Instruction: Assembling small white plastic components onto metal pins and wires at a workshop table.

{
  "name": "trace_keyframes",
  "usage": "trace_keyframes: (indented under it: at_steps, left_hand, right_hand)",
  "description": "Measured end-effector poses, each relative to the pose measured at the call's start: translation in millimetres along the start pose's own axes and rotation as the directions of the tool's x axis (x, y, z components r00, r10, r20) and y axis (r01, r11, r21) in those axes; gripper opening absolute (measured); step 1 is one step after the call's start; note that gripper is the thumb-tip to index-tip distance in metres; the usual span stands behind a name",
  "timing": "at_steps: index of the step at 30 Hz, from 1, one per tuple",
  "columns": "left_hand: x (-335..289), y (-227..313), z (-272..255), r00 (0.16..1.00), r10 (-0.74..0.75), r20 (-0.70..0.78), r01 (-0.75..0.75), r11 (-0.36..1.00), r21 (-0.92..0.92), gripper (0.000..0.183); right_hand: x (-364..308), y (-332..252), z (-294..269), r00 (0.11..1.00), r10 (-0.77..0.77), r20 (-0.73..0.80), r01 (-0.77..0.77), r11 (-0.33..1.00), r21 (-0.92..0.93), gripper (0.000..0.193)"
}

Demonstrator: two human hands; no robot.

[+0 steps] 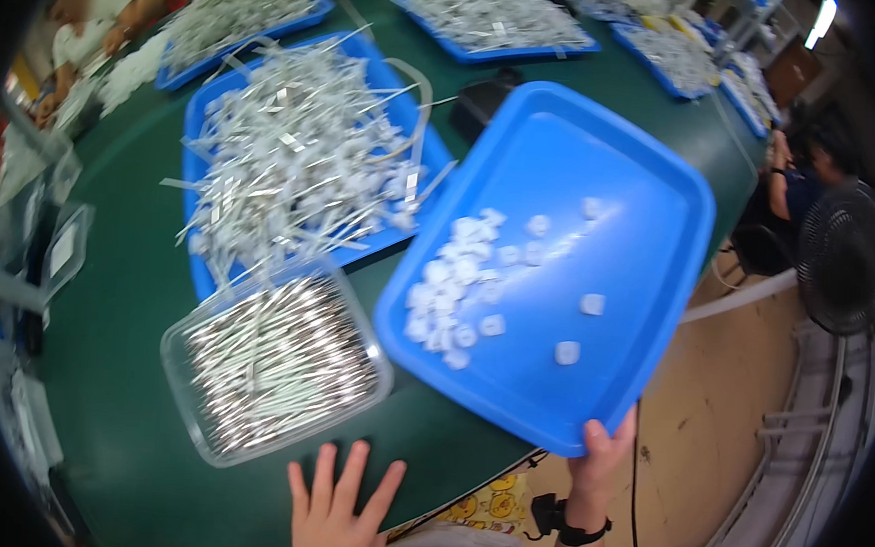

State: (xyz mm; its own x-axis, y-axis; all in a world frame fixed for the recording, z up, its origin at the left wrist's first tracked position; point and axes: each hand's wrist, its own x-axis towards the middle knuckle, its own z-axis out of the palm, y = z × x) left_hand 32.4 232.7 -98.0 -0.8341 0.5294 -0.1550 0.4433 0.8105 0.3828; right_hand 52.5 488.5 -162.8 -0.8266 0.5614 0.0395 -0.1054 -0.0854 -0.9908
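Observation:
My right hand (601, 462) grips the near right corner of a blue plastic tray (649, 256), thumb on top of the rim. The tray is tilted, its right part past the table's edge. Small white squarish pieces (452, 274) are bunched toward its left side, with a few scattered across the middle. My left hand (338, 508) lies with fingers spread on the green table (112, 354) and holds nothing. Just beyond its fingertips stands a clear plastic box (376, 385) full of thin, shiny metal rods (282, 364).
Behind the box, another blue tray (198, 124) is heaped with white strips (304, 155). More loaded blue trays stand at the back, near a dark object (483, 106). People sit at the far left and right. A black fan (844, 258) stands at the right.

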Motion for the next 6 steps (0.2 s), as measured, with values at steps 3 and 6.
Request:
trace_keyframes:
  at_steps: [3, 6]
  left_hand:
    - [-0.2, 5.0, 4.9, 1.000, 0.011, -0.013, -0.010, 0.999, 0.047, 0.068]
    - [4.2, 10.0, 4.8, 0.992, 0.121, -0.038, -0.121, 0.993, -0.001, 0.064]
  right_hand:
    - [0.7, 5.2, -5.9, 0.998, -0.037, 0.056, 0.041, 0.996, -0.079, 0.060]
    - [1.5, -4.3, -2.2, 0.990, -0.058, 0.125, 0.066, 0.996, -0.057, 0.060]
